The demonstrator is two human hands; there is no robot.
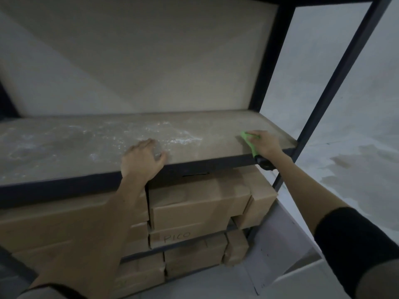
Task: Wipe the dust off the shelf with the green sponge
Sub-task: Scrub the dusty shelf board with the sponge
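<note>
pressing the green sponge (248, 140) flat on the dusty shelf (86, 147) near its right end, right hand (264, 143) curled over it. left hand (141, 160) rests spread on the front edge. cardboard boxes (194, 203) stacked on the tiers below, all closed; one marked "pico".

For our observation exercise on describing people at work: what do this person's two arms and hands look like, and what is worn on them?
Both hands are bare, with no gloves. The left hand shows no ring or watch that I can make out, and its forearm is bare up to a dark sleeve edge at the bottom left corner. The right hand leads to a bare forearm, then a black sleeve pushed up from about mid-forearm.
</note>
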